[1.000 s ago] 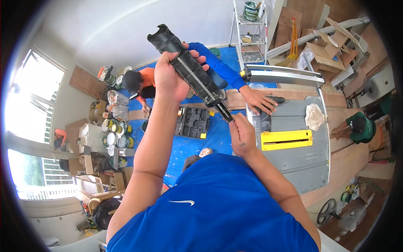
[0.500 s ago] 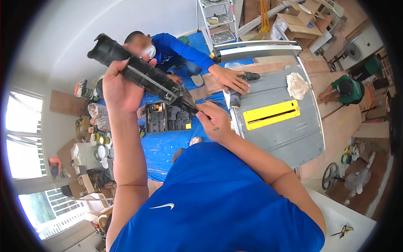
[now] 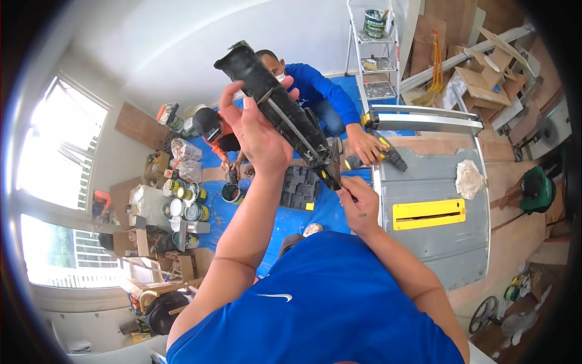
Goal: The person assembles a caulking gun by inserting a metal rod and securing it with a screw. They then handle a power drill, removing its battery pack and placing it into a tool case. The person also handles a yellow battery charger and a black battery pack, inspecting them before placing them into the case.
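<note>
My left hand (image 3: 264, 137) is raised and supports a long black object (image 3: 280, 109), its fingers curled round the near side and back. The object is tilted, its flared end up and left; a pale toothed strip runs along its side, and its kind I cannot make out. My right hand (image 3: 359, 203) is closed on the dark handle end of what looks like a flat-bladed scraper (image 3: 333, 164). Its metal blade lies against the object's lower right end. Behind my hands, a person in a blue shirt (image 3: 318, 85) has a hand on a cordless drill (image 3: 387, 154).
On the right is a grey table saw (image 3: 436, 255) with a yellow insert (image 3: 428, 215) and a crumpled cloth (image 3: 469, 179). An open tool case (image 3: 298, 189) lies on blue sheeting. Paint cans (image 3: 195, 212) stand left, a stepladder (image 3: 377, 64) behind. Another person crouches at left, one at right.
The view has shifted, so the scene sits further right. Both hands still hold their things. The co-worker's drill has turned, and a second crouching person now shows at left.
</note>
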### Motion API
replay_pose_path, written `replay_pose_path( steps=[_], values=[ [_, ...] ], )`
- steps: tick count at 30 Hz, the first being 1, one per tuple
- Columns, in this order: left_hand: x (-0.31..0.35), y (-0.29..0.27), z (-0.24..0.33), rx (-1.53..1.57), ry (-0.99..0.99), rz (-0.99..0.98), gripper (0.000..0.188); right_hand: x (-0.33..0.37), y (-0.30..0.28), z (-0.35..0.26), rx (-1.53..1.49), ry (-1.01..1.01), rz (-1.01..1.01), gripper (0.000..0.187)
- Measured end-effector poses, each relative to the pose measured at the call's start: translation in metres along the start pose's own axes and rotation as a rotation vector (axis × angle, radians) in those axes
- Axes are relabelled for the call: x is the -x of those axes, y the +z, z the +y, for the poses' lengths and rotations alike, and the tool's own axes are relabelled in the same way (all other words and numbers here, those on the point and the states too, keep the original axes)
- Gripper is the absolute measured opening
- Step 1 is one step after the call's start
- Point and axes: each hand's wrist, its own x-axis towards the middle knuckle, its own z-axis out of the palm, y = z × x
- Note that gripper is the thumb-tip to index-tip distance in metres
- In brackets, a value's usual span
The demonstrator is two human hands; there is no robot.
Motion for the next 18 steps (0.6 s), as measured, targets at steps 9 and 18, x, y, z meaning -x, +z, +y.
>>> replay_pose_path(
  steps=[9,18],
  values=[
    [-0.001,-0.014,-0.007,-0.025,-0.073,-0.043,0.033,-0.007,-0.001,-0.006,0.052,-0.088,0.036,0.020],
    [0.001,-0.017,-0.013,-0.042,0.055,-0.053,0.029,-0.010,-0.004,-0.006,0.060,-0.107,0.032,0.021]
  ],
)
